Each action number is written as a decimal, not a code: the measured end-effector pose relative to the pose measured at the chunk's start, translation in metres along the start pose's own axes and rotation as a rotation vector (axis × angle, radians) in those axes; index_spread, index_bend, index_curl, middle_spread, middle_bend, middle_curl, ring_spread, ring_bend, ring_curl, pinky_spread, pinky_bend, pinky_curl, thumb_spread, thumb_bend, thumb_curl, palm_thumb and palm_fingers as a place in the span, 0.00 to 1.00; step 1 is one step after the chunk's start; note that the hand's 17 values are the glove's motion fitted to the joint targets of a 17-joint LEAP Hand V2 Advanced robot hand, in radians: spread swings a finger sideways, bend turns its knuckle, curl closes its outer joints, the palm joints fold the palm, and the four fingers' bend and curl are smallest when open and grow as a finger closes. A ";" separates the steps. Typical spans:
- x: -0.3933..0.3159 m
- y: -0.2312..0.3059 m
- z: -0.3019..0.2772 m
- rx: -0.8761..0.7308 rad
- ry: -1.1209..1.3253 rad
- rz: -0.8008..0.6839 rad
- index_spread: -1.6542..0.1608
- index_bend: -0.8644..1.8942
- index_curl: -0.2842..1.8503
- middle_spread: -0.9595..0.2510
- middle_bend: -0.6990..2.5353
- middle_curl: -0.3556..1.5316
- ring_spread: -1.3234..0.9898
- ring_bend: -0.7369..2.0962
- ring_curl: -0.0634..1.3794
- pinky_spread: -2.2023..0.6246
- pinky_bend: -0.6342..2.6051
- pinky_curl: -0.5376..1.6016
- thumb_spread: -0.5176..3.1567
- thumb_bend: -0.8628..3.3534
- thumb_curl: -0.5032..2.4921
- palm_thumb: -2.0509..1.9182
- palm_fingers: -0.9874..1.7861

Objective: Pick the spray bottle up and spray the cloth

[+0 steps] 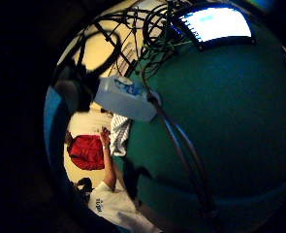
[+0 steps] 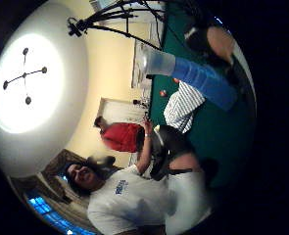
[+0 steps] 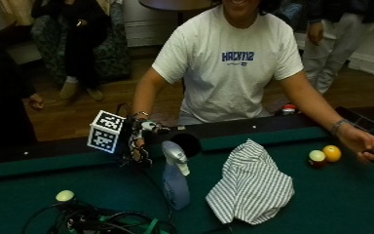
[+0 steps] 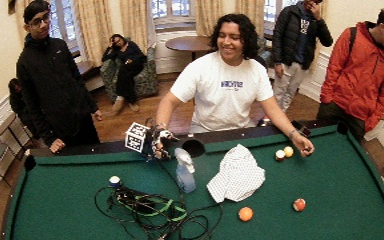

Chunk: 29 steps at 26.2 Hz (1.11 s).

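We saw the person in a white T-shirt [image 3: 229,63] lean over the green pool table [image 3: 343,195], the gloved right hand [image 3: 138,139] hovering at the rail just beside the blue spray bottle [image 3: 175,183]. The bottle stood upright on the felt, its white trigger head [image 3: 175,155] near the hand but apart from it. We could not tell how the fingers were set. The striped cloth [image 3: 253,185] lay crumpled just beside the bottle. The bare hand [image 3: 367,146] rested near two billiard balls [image 3: 324,156].
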State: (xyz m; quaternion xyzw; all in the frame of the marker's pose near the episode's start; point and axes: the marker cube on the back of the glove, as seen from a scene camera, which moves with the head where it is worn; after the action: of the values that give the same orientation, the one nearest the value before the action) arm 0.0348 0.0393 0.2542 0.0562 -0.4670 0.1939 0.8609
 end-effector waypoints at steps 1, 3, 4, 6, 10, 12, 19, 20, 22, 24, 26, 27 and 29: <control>0.004 -0.001 -0.001 -0.026 0.006 -0.003 0.73 0.39 0.35 0.63 0.36 0.46 0.49 0.54 0.41 0.71 0.44 0.52 0.37 0.19 0.33 0.71 0.59; 0.010 -0.005 0.000 -0.072 0.010 -0.011 0.73 0.39 0.34 0.63 0.35 0.45 0.49 0.52 0.40 0.74 0.40 0.50 0.38 0.19 0.33 0.70 0.52; 0.009 -0.011 0.005 -0.085 0.003 -0.015 0.72 0.38 0.34 0.64 0.34 0.45 0.49 0.51 0.39 0.75 0.40 0.50 0.38 0.19 0.33 0.70 0.50; 0.002 -0.026 0.019 -0.094 -0.022 -0.018 0.72 0.37 0.32 0.64 0.33 0.44 0.50 0.49 0.37 0.76 0.38 0.48 0.38 0.19 0.32 0.69 0.49; -0.002 -0.047 0.035 -0.104 -0.055 -0.026 0.71 0.36 0.30 0.65 0.32 0.42 0.50 0.47 0.33 0.77 0.36 0.45 0.38 0.19 0.31 0.69 0.48; -0.004 -0.055 0.040 -0.108 -0.073 -0.032 0.71 0.35 0.29 0.65 0.31 0.41 0.50 0.46 0.31 0.77 0.36 0.44 0.38 0.19 0.31 0.69 0.49; -0.010 -0.084 0.061 -0.120 -0.140 -0.050 0.72 0.34 0.27 0.66 0.31 0.40 0.50 0.47 0.30 0.78 0.35 0.43 0.37 0.20 0.31 0.69 0.49; -0.010 -0.088 0.064 -0.120 -0.145 -0.054 0.72 0.34 0.26 0.66 0.31 0.40 0.49 0.47 0.30 0.78 0.35 0.43 0.37 0.20 0.31 0.69 0.50; -0.011 -0.094 0.071 -0.121 -0.153 -0.064 0.72 0.33 0.25 0.66 0.31 0.40 0.49 0.47 0.30 0.78 0.35 0.43 0.37 0.20 0.30 0.69 0.50; -0.012 -0.099 0.078 -0.124 -0.156 -0.074 0.72 0.33 0.25 0.66 0.30 0.40 0.49 0.48 0.30 0.78 0.36 0.43 0.37 0.20 0.30 0.69 0.50; -0.012 -0.105 0.083 -0.124 -0.152 -0.079 0.72 0.33 0.24 0.66 0.31 0.40 0.49 0.49 0.30 0.77 0.36 0.43 0.37 0.19 0.30 0.69 0.51; -0.012 -0.108 0.085 -0.122 -0.149 -0.081 0.72 0.32 0.23 0.66 0.30 0.40 0.49 0.49 0.31 0.77 0.36 0.43 0.37 0.20 0.30 0.68 0.52; -0.013 -0.114 0.089 -0.117 -0.146 -0.081 0.73 0.32 0.22 0.67 0.30 0.40 0.49 0.50 0.30 0.76 0.37 0.43 0.37 0.19 0.30 0.68 0.53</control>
State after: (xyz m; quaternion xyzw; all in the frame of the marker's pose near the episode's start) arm 0.0031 -0.0932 0.3029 0.0387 -0.5363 0.1266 0.8336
